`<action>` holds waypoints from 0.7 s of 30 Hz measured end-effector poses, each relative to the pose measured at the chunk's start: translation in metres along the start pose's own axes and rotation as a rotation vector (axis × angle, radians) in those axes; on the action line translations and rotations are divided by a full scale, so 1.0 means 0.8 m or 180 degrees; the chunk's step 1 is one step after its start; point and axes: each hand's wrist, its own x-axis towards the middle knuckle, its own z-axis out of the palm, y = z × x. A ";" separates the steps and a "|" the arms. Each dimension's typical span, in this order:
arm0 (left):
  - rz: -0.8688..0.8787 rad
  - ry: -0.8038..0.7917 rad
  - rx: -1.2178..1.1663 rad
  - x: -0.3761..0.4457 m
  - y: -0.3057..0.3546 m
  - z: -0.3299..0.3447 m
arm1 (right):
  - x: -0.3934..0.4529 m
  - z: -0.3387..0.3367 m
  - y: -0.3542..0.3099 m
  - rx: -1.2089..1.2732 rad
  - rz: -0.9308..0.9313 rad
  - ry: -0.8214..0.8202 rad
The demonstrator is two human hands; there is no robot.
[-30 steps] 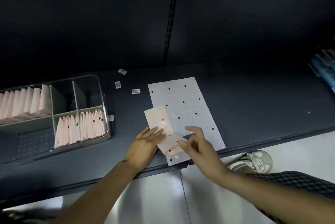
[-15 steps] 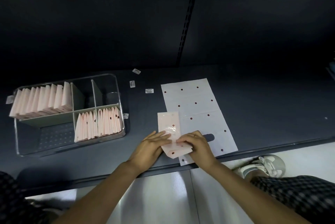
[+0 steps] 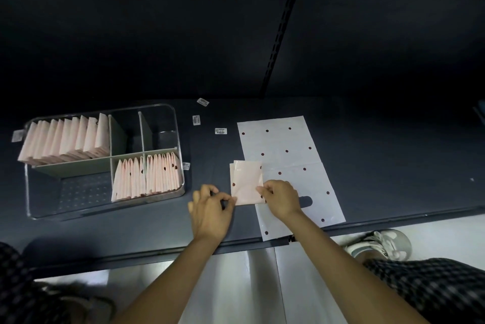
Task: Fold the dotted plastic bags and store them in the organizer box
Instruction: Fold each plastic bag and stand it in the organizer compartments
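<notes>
A pink dotted bag [image 3: 246, 182], folded to a small square, lies on the dark shelf [image 3: 393, 166]. My left hand [image 3: 211, 208] pinches its lower left corner with curled fingers. My right hand [image 3: 279, 199] pinches its right edge. The folded bag partly overlaps flat white dotted bags [image 3: 286, 161] spread out to the right. The clear organizer box [image 3: 178, 140] stands to the left, with rows of folded pink bags in its back left and front right compartments.
Three small barcode labels [image 3: 220, 131] lie on the shelf behind the bags. The shelf's front edge runs just under my wrists. Below it are a pale floor and a white shoe [image 3: 380, 245]. A dark back wall rises behind.
The long pink strip has been folded over into a shorter square. My left hand has shifted from pressing flat on it to pinching its left corner. The view has drifted, so the box shows further right.
</notes>
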 end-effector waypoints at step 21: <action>0.1816 -0.1155 0.1695 0.047 -0.007 0.004 | -0.006 0.001 -0.005 0.0336 0.0414 0.0131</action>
